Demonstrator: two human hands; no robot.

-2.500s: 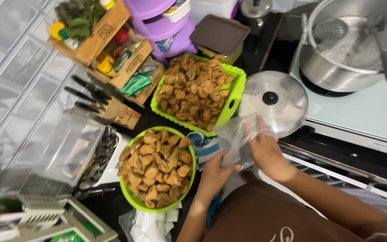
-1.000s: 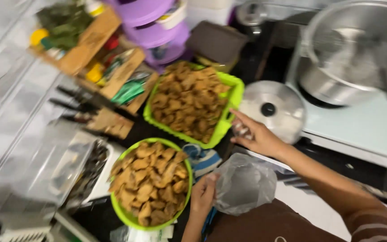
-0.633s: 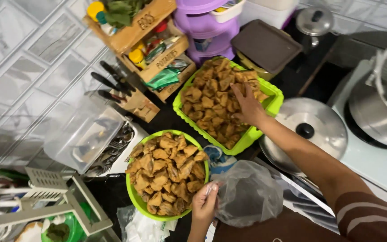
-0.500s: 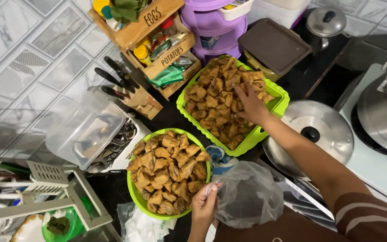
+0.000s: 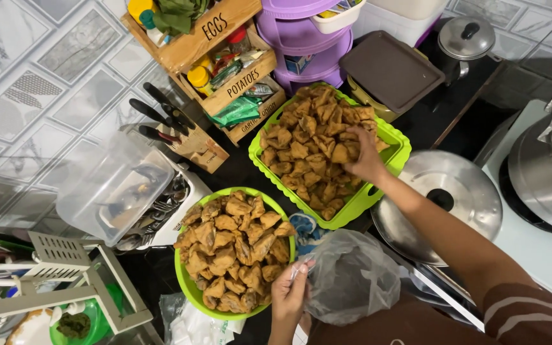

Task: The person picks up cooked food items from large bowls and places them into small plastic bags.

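Snacks, fried and golden, fill the green tray at the back, where the right hand closes its fingers on a piece near the tray's right edge. The left hand pinches the rim of the clear bag beside the round bowl of more pieces. A light grip would likely spare the crust, and a wider bag mouth would ease loading.

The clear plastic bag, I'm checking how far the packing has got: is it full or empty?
Cannot tell. The clear plastic bag, pinched at its mouth by the left hand, looks puffed out, and no fried pieces show through its cloudy film.
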